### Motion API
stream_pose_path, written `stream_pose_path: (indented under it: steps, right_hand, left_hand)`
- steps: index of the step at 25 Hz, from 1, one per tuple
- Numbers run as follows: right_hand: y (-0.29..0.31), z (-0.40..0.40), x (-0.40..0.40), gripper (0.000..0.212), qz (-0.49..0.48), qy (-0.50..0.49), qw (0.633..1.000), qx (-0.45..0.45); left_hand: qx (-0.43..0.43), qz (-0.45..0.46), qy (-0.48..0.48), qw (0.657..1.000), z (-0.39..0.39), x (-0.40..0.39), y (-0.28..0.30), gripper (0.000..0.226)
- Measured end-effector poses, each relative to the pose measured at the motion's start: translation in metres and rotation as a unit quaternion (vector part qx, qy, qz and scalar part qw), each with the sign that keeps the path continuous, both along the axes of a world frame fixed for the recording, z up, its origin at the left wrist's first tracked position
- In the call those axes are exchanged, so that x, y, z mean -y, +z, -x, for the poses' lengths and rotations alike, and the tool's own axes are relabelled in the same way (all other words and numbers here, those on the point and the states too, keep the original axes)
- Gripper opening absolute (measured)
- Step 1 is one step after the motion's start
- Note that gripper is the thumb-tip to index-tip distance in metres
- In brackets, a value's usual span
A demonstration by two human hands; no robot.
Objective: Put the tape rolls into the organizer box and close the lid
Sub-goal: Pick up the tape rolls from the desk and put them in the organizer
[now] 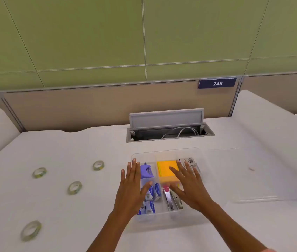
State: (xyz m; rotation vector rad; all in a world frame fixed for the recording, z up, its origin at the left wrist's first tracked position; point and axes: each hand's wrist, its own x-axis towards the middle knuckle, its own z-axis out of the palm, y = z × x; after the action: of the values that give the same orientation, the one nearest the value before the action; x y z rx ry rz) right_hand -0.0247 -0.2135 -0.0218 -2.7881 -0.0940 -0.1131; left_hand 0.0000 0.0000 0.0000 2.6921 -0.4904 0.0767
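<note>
A clear plastic organizer box (pixel 201 157) stands open on the white desk, holding orange sticky notes, a purple item, staple boxes and a stapler. Its clear lid (pixel 238 179) lies flat to the right of it. Several clear tape rolls lie on the desk to the left: one far (pixel 98 165), one further left (pixel 39 172), one in the middle (pixel 74 187), one near (pixel 31 230). My left hand (pixel 133 190) hovers flat over the box's left side, fingers spread. My right hand (pixel 189 186) hovers over its right side, fingers spread. Neither holds anything.
An open cable hatch (pixel 167 124) with white cables sits in the desk behind the box. White curved side panels (pixel 264 124) rise at both desk ends. A beige partition with a "248" label (pixel 217 83) backs the desk.
</note>
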Motion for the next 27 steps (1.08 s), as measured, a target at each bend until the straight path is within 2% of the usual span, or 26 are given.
stream_pose_path:
  steps: [4,10,11,14,15,18,22,27]
  right_hand:
    - [-0.011,0.003,-0.006,0.104,-0.013,0.012,1.0,-0.012]
    - [-0.018,0.004,-0.009,0.109,0.018,0.007,0.998,-0.055]
    - [-0.018,0.004,-0.009,0.109,0.017,0.007,0.998,-0.056]
    - [-0.017,0.005,-0.01,0.11,0.015,0.007,0.998,-0.053]
    - [-0.017,0.005,-0.01,0.11,0.013,0.006,0.998,-0.053]
    - [-0.017,0.006,-0.011,0.109,0.008,0.0,0.999,-0.052]
    - [-0.014,0.007,-0.011,0.11,0.001,0.008,0.999,-0.051]
    - [-0.012,0.009,-0.012,0.113,0.02,0.004,0.998,-0.057]
  left_hand:
    - [-0.043,0.027,0.006,0.999,0.01,-0.001,-0.022,0.106]
    - [-0.097,0.045,0.019,0.994,0.013,-0.004,-0.045,0.12]
    - [-0.101,0.054,0.025,0.993,0.013,-0.003,-0.047,0.115]
    - [-0.087,0.057,0.03,0.994,0.014,-0.002,-0.051,0.078]
    - [-0.083,0.066,0.033,0.994,0.014,-0.002,-0.053,0.074]
    - [-0.074,0.09,0.036,0.993,0.017,-0.003,-0.055,0.077]
    - [-0.057,0.092,0.028,0.994,0.02,-0.002,-0.051,0.065]
    - [-0.085,0.082,0.06,0.991,0.022,-0.004,-0.05,0.061]
